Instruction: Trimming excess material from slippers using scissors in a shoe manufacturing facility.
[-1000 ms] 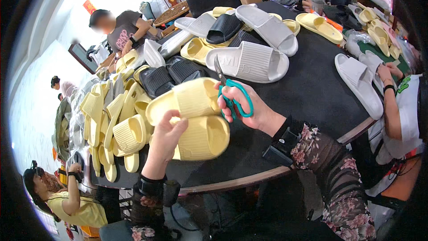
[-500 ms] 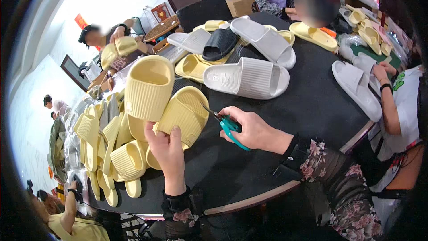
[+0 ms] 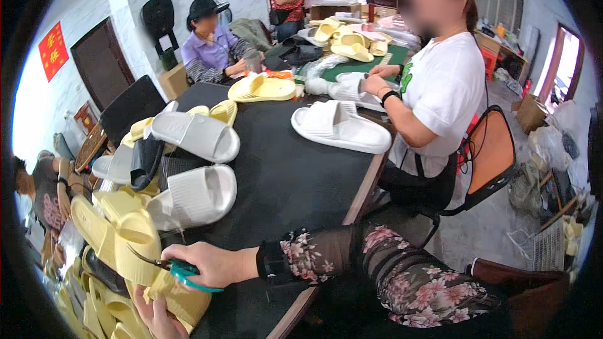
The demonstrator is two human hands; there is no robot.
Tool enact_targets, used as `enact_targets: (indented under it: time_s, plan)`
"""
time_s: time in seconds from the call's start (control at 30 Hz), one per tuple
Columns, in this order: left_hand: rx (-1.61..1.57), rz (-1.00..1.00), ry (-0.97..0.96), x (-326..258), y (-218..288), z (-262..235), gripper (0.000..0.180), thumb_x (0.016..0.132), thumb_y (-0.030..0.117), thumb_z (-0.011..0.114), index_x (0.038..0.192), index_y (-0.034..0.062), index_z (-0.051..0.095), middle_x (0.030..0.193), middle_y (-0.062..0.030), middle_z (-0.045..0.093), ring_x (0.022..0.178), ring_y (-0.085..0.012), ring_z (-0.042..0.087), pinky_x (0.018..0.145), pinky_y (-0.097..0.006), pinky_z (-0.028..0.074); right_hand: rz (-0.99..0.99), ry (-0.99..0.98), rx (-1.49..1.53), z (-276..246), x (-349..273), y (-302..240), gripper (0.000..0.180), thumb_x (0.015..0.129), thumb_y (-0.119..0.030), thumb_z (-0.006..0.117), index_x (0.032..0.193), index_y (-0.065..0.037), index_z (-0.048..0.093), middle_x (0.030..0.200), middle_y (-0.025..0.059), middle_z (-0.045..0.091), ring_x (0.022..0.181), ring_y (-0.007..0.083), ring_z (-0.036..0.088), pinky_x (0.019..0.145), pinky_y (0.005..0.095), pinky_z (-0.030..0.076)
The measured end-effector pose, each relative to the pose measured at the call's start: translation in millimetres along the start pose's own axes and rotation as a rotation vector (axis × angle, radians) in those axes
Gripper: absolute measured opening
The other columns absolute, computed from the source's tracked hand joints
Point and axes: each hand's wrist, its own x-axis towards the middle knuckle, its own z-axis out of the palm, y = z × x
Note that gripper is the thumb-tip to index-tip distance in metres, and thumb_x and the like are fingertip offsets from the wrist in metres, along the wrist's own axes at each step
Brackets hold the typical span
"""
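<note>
My left hand (image 3: 160,319) is low at the left, partly cut off by the lower edge, its fingers closed on a yellow slide slipper (image 3: 190,304) with a ribbed strap. Another yellow slipper (image 3: 137,248) is right above it. My right hand (image 3: 210,265) is wrapped round the teal handles of small snips (image 3: 183,271). Their thin dark blades point left, in front of the upper yellow slipper. Whether the blades touch it I cannot tell. A white ribbed slipper (image 3: 201,196) lies just beyond my right hand.
White, black and yellow slippers heap along the black table (image 3: 282,182). More yellow slippers (image 3: 94,301) pile at lower left. A white slipper (image 3: 342,129) lies near the right edge, beside a seated co-worker (image 3: 433,88) handling a grey-white slipper. An orange-backed chair (image 3: 493,154) stands right.
The view has swung to the right, so the table and both my hands sit further left and lower in the picture. Both hands keep their hold on the slipper and the snips.
</note>
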Motion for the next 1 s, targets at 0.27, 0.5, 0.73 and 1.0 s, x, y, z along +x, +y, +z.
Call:
enact_targets:
  time_s: [0.27,0.5,0.73,1.0]
  plan:
    - [0.088,-0.467,-0.062,-5,-12,-7,0.038,0.090,0.011,0.058,0.127,0.0052,0.048,0.106,-0.0084,0.060,0.079,-0.0140,0.058,0.063,-0.024,0.046,0.267,0.039,0.300,7,4,4,0.035,0.083,-0.006,0.060,0.115,0.000,0.047,0.073,0.0049,0.060,0.066,0.0083,0.055,0.061,0.0253,0.045]
    - [0.025,-0.494,-0.013,-17,-1,15,0.043,0.085,0.007,0.063,0.126,0.0005,0.051,0.107,-0.0083,0.062,0.089,-0.0166,0.061,0.073,-0.025,0.048,0.301,0.170,0.285,14,4,20,0.026,0.083,-0.014,0.063,0.102,0.001,0.054,0.066,0.0065,0.057,0.059,0.0086,0.050,0.055,0.0274,0.042]
    - [0.001,-0.410,-0.065,-20,-8,11,0.044,0.087,0.006,0.060,0.126,-0.0088,0.048,0.113,-0.0127,0.060,0.100,-0.0192,0.059,0.083,-0.027,0.047,0.356,0.103,0.333,11,6,20,0.036,0.084,-0.017,0.063,0.112,0.001,0.050,0.065,-0.0004,0.053,0.058,0.0042,0.048,0.051,0.0218,0.040]
    - [-0.132,-0.436,-0.241,-18,-8,6,0.045,0.089,0.008,0.052,0.131,-0.0041,0.040,0.119,-0.0153,0.055,0.105,-0.0224,0.057,0.088,-0.031,0.047,0.505,0.056,0.624,11,8,15,0.033,0.088,-0.022,0.059,0.113,-0.004,0.048,0.061,0.0002,0.052,0.040,0.0046,0.045,0.034,0.0190,0.037]
